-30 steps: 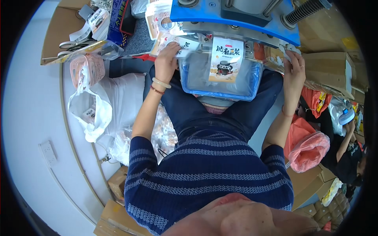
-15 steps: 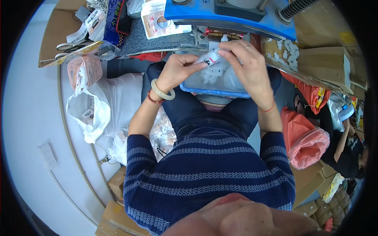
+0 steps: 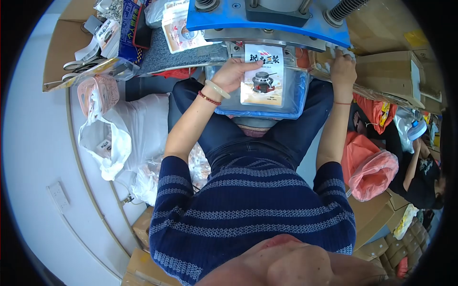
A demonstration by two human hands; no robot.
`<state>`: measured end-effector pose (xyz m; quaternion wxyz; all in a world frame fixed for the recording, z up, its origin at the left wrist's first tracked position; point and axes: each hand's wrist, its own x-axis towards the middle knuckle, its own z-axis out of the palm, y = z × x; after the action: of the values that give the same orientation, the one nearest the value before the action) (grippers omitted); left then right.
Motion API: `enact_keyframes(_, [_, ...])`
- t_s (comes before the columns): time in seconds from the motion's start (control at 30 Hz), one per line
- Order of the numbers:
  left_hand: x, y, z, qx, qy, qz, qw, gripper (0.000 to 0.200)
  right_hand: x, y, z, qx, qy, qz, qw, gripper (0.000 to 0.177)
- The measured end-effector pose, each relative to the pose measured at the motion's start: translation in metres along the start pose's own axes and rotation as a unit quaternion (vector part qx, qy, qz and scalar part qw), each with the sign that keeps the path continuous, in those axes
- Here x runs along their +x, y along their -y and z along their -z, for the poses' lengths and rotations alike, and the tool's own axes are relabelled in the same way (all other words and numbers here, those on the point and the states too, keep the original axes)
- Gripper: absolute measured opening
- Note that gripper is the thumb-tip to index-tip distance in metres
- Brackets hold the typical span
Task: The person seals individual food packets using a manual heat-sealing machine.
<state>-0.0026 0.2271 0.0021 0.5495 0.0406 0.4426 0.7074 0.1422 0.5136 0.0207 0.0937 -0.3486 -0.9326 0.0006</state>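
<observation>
My left hand (image 3: pixel 233 75) is closed on the left edge of a flat white printed pouch (image 3: pixel 262 93), thumb across its front. The pouch carries large dark lettering at the top and a picture of a black stone mill. It is held upright over a clear plastic bin (image 3: pixel 296 90) with a blue rim, which rests at my lap. Out to the right, my right hand (image 3: pixel 343 71) reaches into a cardboard box at small white plastic pieces (image 3: pixel 329 56). Its fingertips are among these pieces, so its grip is hidden.
A blue press machine (image 3: pixel 272 19) with springs stands just ahead. Left of it lie a stack of printed pouches (image 3: pixel 179 35) and scissors (image 3: pixel 74 65). A pink basket (image 3: pixel 98 93) and a white bag (image 3: pixel 105 148) sit at left. Another person (image 3: pixel 420 176) is at far right.
The pouch, earlier bent between both hands, now hangs flat with its front showing in my left hand. My right hand has let go of it and moved right to the box of white pieces.
</observation>
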Motion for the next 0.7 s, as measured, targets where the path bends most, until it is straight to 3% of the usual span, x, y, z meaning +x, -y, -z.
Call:
enact_keyframes(0.07, [0.0,-0.001,0.011,0.069,-0.015,-0.008,0.998,0.028,0.015,-0.01,-0.025,0.007,0.002,0.066,0.998,0.024])
enact_keyframes(0.13, [-0.011,-0.023,0.044,0.287,-0.052,-0.054,0.955,0.029,0.016,-0.006,-0.028,0.032,-0.005,0.087,0.996,0.023])
enact_keyframes(0.17, [-0.007,-0.027,0.061,0.301,-0.129,-0.223,0.918,0.029,0.015,-0.001,-0.024,0.051,-0.016,0.095,0.994,0.022])
enact_keyframes(0.2, [-0.011,-0.053,0.077,0.528,-0.327,-0.336,0.708,0.044,0.015,0.009,-0.017,0.102,0.004,0.038,0.994,0.024])
enact_keyframes(0.27, [-0.009,-0.047,0.097,0.697,-0.265,-0.375,0.551,0.062,0.005,0.007,-0.015,0.144,-0.047,0.035,0.988,0.026])
enact_keyframes(0.33, [-0.023,-0.005,0.116,0.756,-0.214,-0.371,0.495,0.073,-0.002,0.001,-0.007,0.187,-0.102,0.033,0.977,0.029])
enact_keyframes(0.37, [-0.037,0.0,0.105,0.773,-0.209,-0.367,0.473,0.058,-0.006,-0.006,-0.001,0.205,-0.11,0.043,0.972,0.03])
enact_keyframes(0.43, [-0.05,0.002,0.111,0.737,-0.214,-0.413,0.491,0.047,-0.018,-0.009,0.012,0.286,-0.063,0.013,0.956,0.029])
enact_keyframes(0.47, [-0.053,0.003,0.111,0.738,-0.255,-0.422,0.461,0.04,-0.024,-0.006,0.016,0.283,-0.058,0.016,0.957,0.029])
enact_keyframes(0.57, [-0.052,-0.007,0.109,0.735,-0.252,-0.427,0.463,0.036,-0.027,0.006,0.026,0.267,-0.128,0.086,0.951,0.027])
enact_keyframes(0.67, [-0.024,-0.022,0.112,0.71,-0.367,-0.436,0.414,0.023,-0.04,0.026,0.033,0.275,-0.144,0.102,0.945,0.026])
enact_keyframes(0.7, [-0.012,-0.026,0.115,0.689,-0.392,-0.465,0.394,0.022,-0.044,0.034,0.037,0.344,-0.095,0.043,0.933,0.026])
